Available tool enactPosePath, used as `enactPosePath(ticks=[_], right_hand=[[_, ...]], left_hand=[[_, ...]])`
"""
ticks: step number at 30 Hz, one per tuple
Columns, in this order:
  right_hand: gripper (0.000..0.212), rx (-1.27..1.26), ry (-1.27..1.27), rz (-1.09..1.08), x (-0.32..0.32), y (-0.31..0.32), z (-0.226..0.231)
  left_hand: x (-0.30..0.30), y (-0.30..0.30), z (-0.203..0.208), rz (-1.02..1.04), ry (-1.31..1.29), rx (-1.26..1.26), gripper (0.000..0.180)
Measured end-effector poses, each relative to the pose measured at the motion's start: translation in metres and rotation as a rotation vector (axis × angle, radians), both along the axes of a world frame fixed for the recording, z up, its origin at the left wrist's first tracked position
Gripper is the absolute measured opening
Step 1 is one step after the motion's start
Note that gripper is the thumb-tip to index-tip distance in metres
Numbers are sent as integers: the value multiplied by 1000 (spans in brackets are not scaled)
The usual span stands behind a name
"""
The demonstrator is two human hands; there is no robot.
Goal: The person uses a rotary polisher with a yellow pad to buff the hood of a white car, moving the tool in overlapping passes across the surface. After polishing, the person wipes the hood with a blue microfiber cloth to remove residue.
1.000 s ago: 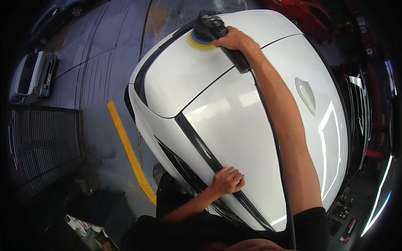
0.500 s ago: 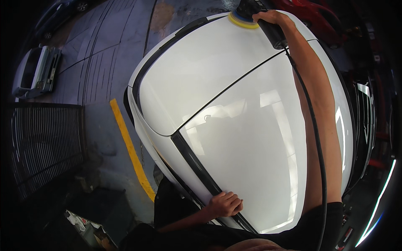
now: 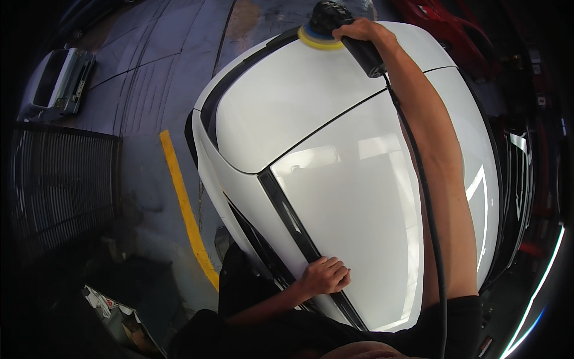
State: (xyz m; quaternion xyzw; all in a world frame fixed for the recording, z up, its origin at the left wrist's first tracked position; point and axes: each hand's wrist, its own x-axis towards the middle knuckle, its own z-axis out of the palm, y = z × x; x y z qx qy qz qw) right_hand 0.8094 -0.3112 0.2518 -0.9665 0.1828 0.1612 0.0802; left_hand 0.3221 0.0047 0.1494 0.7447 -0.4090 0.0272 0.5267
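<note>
left hand: fingers curled under, forearm bent in close to the body
right hand: fist closed tight, arm stretched straight out ahead

Car filled centre, floor stripe to its left. Polisher sat on car's far end, right hand on its handle, cord trailing back along arm. Left hand rested on near trim strip. Grate far left.
</note>
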Motion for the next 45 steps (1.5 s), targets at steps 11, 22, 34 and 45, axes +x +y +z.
enactPosePath(ticks=[11, 22, 34, 45], right_hand=[[72, 45, -32, 26, -27, 57, -11], [78, 6, -102, -32, -30, 31, -9], [70, -1, -45, -126, -51, -109, -8], [84, 81, -147, -150, -221, 45, 32]], left_hand=[[0, 2, 4, -2, -13, 3, 26], [5, 1, 7, -43, -33, 41, 27], [-1, 0, 2, -17, -6, 15, 27], [2, -2, 17, -13, -8, 27, 28]])
